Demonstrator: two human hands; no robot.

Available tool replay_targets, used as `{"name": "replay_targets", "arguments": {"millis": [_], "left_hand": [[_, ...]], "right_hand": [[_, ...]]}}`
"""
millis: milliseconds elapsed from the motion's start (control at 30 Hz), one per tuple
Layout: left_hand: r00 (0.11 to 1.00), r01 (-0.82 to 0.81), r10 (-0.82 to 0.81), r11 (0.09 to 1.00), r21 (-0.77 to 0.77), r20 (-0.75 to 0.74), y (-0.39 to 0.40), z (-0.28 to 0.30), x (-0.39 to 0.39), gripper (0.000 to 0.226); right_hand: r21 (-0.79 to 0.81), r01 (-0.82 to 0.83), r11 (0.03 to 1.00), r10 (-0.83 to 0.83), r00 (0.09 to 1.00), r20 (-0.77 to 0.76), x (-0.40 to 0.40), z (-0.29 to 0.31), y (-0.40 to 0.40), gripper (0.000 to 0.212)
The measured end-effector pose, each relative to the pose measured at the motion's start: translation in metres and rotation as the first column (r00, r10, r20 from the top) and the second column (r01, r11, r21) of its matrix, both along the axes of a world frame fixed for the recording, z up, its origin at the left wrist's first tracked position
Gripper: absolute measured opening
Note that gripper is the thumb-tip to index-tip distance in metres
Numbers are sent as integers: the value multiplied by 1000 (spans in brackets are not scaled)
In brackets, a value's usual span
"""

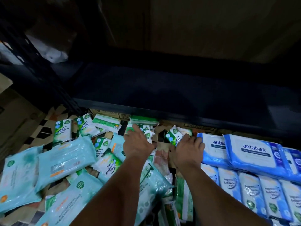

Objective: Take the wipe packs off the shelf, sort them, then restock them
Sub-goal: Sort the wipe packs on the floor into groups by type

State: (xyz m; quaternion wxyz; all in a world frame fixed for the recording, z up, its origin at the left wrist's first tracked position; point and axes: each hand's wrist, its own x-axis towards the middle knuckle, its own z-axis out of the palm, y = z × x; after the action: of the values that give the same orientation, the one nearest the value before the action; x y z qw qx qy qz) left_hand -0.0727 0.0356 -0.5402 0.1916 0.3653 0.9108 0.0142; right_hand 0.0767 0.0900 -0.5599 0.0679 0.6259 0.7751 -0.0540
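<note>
Our left hand (138,142) reaches forward over the floor pile; its fingers (135,128) are fairly straight and touch the small green packs (147,132) just beyond the fingertips, nothing clamped as far as we can tell. Our right hand (187,152) has fingers curled round a small green-and-white pack (173,135), which sticks up and away from the knuckles. Just right of those fingers sit the blue antabax packs (250,152), stacked flat over a row of blue-white packs (254,188); we judge this the sorted group. Left of the left-hand fingers the large pale teal packs (65,155) lie jumbled, seemingly unsorted. Above both hands the dark shelf (162,88) stands bare, so sorting precedes restocking.
</note>
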Motion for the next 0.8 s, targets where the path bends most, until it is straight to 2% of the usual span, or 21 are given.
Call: {"name": "replay_targets", "arguments": {"millis": [133,300,400,533,667,733,800], "left_hand": [[996,-45,36,991,125,78,-3,-6,-3,93],[979,-119,63,947,298,192,-13,0,-6,87],[979,-98,7,894,436,205,-26,15,-2,79],[989,54,-120,833,550,85,-49,44,13,74],[980,179,-197,800,573,-31,-79,72,34,79],[975,187,-220,797,575,-12,-99,79,47,82],[974,178,-225,817,549,18,-123,80,61,86]], "right_hand": [[-39,2,999,1,997,72,-8,-4,2,65],[-4,-54,999,55,995,83,-6,3,1,79],[3,-61,998,61,998,-33,0,14,-7,82],[-40,-33,999,24,977,-213,13,34,-30,79],[-90,-29,995,-2,943,-333,33,51,-65,90],[-165,-35,986,-34,917,-397,46,62,-86,93],[-200,-39,979,-42,923,-382,58,72,-109,91]]}}
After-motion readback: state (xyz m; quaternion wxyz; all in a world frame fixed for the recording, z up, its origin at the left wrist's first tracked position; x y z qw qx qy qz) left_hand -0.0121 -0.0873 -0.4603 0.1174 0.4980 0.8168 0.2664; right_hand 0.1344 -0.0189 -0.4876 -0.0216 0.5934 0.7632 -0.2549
